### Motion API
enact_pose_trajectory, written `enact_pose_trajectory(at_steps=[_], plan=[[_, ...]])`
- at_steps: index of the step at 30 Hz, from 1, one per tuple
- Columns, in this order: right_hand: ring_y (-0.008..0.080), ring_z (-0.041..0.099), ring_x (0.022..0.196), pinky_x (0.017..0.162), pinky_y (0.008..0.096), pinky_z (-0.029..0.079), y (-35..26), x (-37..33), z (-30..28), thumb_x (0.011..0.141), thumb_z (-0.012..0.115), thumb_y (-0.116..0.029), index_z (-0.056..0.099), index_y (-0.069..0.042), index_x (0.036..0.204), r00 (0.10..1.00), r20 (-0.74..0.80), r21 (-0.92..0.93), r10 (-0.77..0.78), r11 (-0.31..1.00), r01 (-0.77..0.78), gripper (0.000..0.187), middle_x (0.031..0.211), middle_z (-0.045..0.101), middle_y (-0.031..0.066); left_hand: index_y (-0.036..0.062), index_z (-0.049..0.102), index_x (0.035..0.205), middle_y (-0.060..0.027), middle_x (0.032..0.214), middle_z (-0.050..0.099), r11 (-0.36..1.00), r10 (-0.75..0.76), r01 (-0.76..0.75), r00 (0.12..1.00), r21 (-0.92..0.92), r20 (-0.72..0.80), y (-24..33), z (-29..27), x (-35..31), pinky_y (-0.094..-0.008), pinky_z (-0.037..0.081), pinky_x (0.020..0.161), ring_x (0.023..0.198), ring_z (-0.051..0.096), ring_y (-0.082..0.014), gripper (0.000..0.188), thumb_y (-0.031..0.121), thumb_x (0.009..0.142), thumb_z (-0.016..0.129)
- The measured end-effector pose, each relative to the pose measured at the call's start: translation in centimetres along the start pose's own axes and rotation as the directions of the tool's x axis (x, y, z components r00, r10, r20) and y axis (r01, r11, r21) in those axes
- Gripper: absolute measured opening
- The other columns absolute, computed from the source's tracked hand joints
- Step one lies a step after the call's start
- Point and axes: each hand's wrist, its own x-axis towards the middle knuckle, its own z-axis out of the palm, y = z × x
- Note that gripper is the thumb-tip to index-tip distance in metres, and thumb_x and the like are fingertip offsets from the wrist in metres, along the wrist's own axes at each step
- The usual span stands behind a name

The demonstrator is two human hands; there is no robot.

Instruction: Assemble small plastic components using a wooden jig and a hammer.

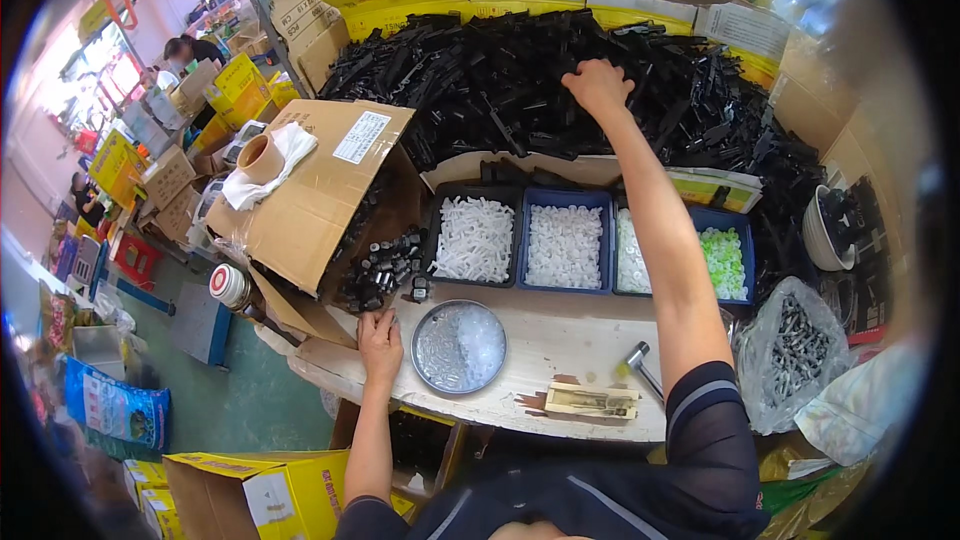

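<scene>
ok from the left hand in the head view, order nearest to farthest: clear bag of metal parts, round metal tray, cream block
From the left hand:
1. round metal tray, just to its right
2. cream block, farther right, near the table's front edge
3. clear bag of metal parts, far right

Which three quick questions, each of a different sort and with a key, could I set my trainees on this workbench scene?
1. True or false: the left hand is at the heap of elongated black parts.
2. Just right of the right forearm, the small pieces in the bin look mostly: A red; B green; C orange.
3. Fill in: the clear pieces lie in a metal tray whose shape is ____.

Key:
1. False; the right hand is.
2. B.
3. Round.
</scene>
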Motion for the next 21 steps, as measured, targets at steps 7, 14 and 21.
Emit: enact_pose_trajectory(at_steps=[7,14,21], plan=[[0.0299,0.061,0.082,0.073,0.0373,0.046,5.2,-1.8,-1.6,0.077,0.059,-0.027,0.066,-0.005,0.096,0.948,-0.317,0.613,-0.026,0.757,0.226,0.030,0.086,0.065,0.0133,0.0008,0.058,0.100,-0.0140,0.088,0.050,0.999,0.021,-0.022,1.000,0.041,0.011,0.1,-0.1,-0.5,-0.0394,0.041,0.076,0.086,0.050,-0.0312,0.028,0.002,0.072,0.059],[0.0069,0.050,0.060,0.052,0.0202,0.041,7.8,-17.0,-5.6,0.083,0.057,-0.011,0.056,-0.004,0.088,0.925,0.274,0.931,-0.263,0.313,-0.187,0.009,0.069,0.054,-0.0003,-0.0005,0.059,0.102,-0.0134,0.091,0.050,0.999,-0.026,0.027,0.997,-0.017,0.073,-1.6,0.3,-0.3,-0.0340,0.042,0.078,0.087,0.052,-0.0297,0.029,0.002,0.073,0.059],[0.0139,0.058,0.059,0.044,0.0246,0.048,11.3,-35.3,-3.1,0.074,0.063,-0.002,0.048,-0.001,0.094,0.781,0.625,0.766,0.010,0.186,-0.615,0.025,0.084,0.056,0.0075,0.0002,0.062,0.098,-0.0054,0.082,0.049,0.940,-0.184,0.159,0.982,-0.301,-0.053,1.5,-2.4,-0.8,-0.0236,0.042,0.061,0.067,0.050,-0.0138,0.026,0.000,0.073,0.063]])
